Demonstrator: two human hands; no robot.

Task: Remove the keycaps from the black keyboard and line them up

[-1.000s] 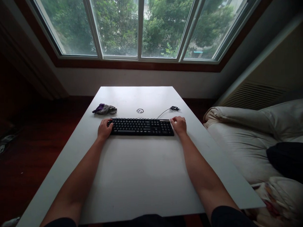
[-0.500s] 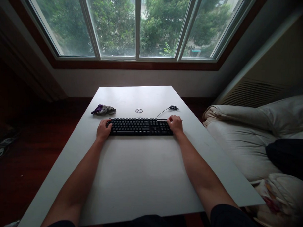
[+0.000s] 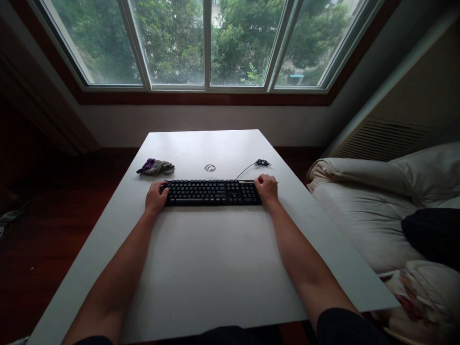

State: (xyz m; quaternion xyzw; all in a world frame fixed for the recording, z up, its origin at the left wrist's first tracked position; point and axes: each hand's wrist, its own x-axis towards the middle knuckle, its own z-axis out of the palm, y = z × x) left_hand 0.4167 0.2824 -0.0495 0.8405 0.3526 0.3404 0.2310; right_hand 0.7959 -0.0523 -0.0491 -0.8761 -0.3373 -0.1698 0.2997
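Note:
A black full-size keyboard (image 3: 196,192) lies flat on the white table (image 3: 210,264). Its left end is gripped by my left hand (image 3: 156,196), thumb on the near side and fingers curled round the edge. At the keyboard's upper right corner, my right hand (image 3: 267,188) is closed on a thin pen-like stick (image 3: 246,181). The stick lies along the keyboard's back edge, and a bit of it shows past the right side of the hand. Its exact kind is too small to tell. My right fingers partly hide that corner of the keyboard.
Behind the keyboard lie a crumpled grey and purple cloth or glove (image 3: 156,166), a round hole cover (image 3: 209,168) and a bundled black cable (image 3: 262,163) running to the keyboard. A pale sofa (image 3: 367,213) stands at the right, a window (image 3: 210,42) beyond.
My right hand has shifted very slightly to the right along the keyboard's back edge, and the stick's light part shows more. My left hand and the keyboard stay in place.

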